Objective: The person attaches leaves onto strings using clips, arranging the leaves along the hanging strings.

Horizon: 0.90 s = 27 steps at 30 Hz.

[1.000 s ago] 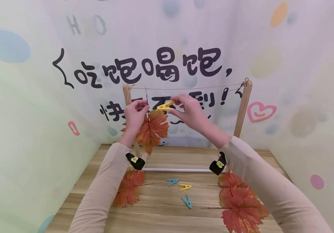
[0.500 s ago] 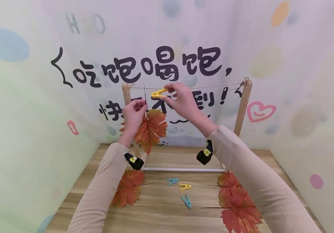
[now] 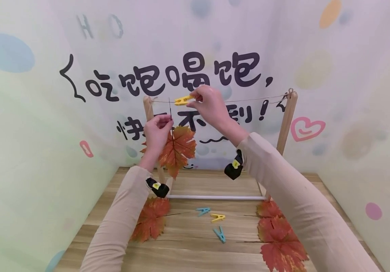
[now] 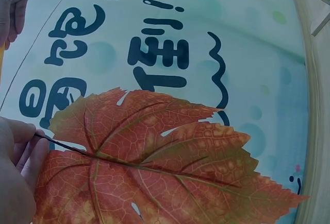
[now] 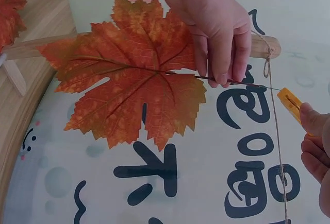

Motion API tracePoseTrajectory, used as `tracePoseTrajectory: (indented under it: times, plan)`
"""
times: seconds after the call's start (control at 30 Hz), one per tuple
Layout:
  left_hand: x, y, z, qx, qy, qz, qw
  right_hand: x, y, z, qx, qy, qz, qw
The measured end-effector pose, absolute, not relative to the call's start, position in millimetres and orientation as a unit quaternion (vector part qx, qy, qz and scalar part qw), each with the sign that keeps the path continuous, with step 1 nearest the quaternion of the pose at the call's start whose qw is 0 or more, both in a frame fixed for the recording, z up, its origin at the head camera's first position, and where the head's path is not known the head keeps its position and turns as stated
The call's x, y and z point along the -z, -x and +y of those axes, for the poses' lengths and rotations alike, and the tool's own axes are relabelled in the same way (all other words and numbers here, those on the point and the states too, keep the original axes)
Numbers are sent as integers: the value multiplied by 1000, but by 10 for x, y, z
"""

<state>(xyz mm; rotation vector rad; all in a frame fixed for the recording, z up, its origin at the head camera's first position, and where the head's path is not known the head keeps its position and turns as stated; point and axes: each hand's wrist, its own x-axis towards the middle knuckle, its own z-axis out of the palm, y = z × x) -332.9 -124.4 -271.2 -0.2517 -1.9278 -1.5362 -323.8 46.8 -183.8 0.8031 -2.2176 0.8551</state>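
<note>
My left hand (image 3: 157, 132) pinches the thin dark stem of an orange-red artificial maple leaf (image 3: 178, 149), which hangs below the fingers with its stem pointing up. The stem's tip crosses the twine (image 5: 281, 172) strung between two wooden posts. My right hand (image 3: 210, 105) grips a yellow clothespin (image 3: 183, 100) by its handle end, level with the twine. In the right wrist view the nose of the clothespin is close to the stem tip; whether it touches the stem or twine I cannot tell. The left wrist view shows the leaf's veined face (image 4: 154, 157) at close range.
Wooden posts (image 3: 286, 124) hold the twine, with a white bar (image 3: 215, 197) low between them. On the wooden table (image 3: 195, 257) lie two blue clothespins (image 3: 220, 234), another yellow clothespin (image 3: 218, 217), a leaf (image 3: 151, 221) at left and more leaves (image 3: 280, 238) at right.
My right hand has risen and moved left with the yellow clothespin, from beside the leaf up to the twine. The left hand and its leaf have stayed nearly in place.
</note>
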Motion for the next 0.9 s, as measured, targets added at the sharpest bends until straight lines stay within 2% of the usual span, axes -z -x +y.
tracePoseTrajectory:
  times: [0.47, 0.9]
  plan:
    - [2708, 3326, -1260, 584, 102, -737, 325, 1752, 3355, 311, -302, -285, -856, 307]
    - [2708, 3342, -1265, 586, 106, -736, 322, 1661, 3405, 241, -289, -274, -882, 251]
